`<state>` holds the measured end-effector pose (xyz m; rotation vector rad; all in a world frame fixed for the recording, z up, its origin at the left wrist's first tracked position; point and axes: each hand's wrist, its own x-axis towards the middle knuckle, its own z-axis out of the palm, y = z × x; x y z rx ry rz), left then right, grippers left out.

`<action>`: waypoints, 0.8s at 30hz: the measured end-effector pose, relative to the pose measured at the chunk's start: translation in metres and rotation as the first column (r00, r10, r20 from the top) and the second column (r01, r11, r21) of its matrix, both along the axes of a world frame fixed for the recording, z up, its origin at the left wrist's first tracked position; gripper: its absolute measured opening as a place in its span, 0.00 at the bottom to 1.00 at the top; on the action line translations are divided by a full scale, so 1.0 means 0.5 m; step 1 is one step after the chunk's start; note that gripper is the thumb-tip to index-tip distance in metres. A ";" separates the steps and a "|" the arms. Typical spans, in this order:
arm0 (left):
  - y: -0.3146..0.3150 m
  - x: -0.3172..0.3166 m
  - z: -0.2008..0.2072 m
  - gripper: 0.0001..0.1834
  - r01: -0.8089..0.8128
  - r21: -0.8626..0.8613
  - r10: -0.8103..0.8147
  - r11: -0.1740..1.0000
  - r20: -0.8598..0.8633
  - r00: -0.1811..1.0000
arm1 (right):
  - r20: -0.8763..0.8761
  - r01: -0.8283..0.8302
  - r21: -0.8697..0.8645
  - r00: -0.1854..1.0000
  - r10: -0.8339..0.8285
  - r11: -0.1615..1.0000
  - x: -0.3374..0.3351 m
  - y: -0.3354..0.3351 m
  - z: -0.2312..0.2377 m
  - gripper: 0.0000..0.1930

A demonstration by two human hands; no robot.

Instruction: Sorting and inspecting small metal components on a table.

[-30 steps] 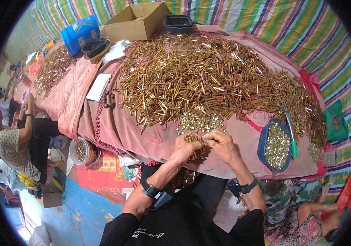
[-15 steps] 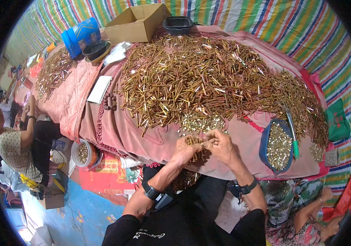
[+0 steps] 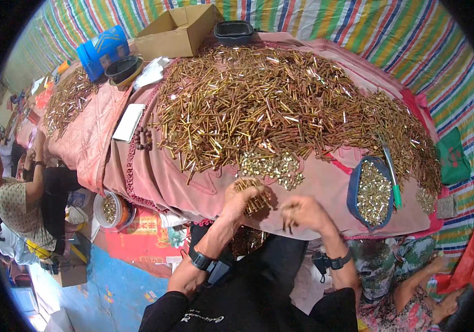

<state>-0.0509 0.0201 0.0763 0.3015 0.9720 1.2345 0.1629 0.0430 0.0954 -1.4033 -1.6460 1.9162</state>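
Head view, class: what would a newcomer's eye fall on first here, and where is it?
Most likely the huge heap of thin brass-coloured rods, spread over the pink cloth in the middle. Next, just below it, the left hand grips a bundle of rods. Beyond the cloth, boldly striped sheeting fills the upper edge.

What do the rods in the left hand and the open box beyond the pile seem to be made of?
Rods: probably metal, golden-brown, somewhat shiny, judging by small glints, though a coating is possible.
Box: likely cardboard, matte, with thin brown walls.
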 end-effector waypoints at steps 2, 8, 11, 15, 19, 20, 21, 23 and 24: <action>0.004 -0.002 -0.006 0.10 0.011 0.015 -0.011 1.000 -0.037 0.999 | 0.094 -0.132 0.131 0.988 0.120 0.983 0.000 -0.027 -0.005 0.06; 0.008 0.014 -0.031 0.11 -0.083 0.164 0.117 0.983 -0.211 0.971 | 0.158 0.058 0.303 0.981 -0.110 0.951 0.005 -0.001 -0.024 0.08; -0.011 0.031 -0.059 0.11 0.024 0.304 0.115 0.952 -0.432 0.895 | 0.145 0.135 0.528 0.958 -0.246 0.838 -0.002 0.044 -0.030 0.08; -0.030 0.038 -0.081 0.12 0.171 0.444 0.163 0.880 -0.619 0.768 | 0.179 0.146 0.694 0.914 -0.365 0.705 -0.019 0.114 -0.042 0.07; -0.031 0.033 -0.069 0.13 0.215 0.462 0.139 0.861 -0.620 0.772 | 0.239 0.051 0.809 0.882 -0.406 0.586 -0.055 0.169 -0.037 0.09; -0.032 0.032 -0.063 0.13 0.229 0.483 0.163 0.845 -0.641 0.750 | 0.253 0.020 0.807 0.891 -0.376 0.590 -0.065 0.182 -0.045 0.09; -0.032 0.033 -0.061 0.14 0.238 0.476 0.157 0.847 -0.651 0.743 | 0.268 -0.011 0.805 0.898 -0.348 0.593 -0.073 0.194 -0.052 0.09; -0.031 0.036 -0.060 0.13 0.212 0.491 0.170 0.845 -0.623 0.764 | 0.293 -0.074 0.821 0.906 -0.307 0.566 -0.081 0.203 -0.052 0.09; -0.032 0.038 -0.061 0.12 0.186 0.502 0.181 0.844 -0.595 0.783 | 0.295 -0.077 0.822 0.905 -0.306 0.565 -0.081 0.208 -0.050 0.09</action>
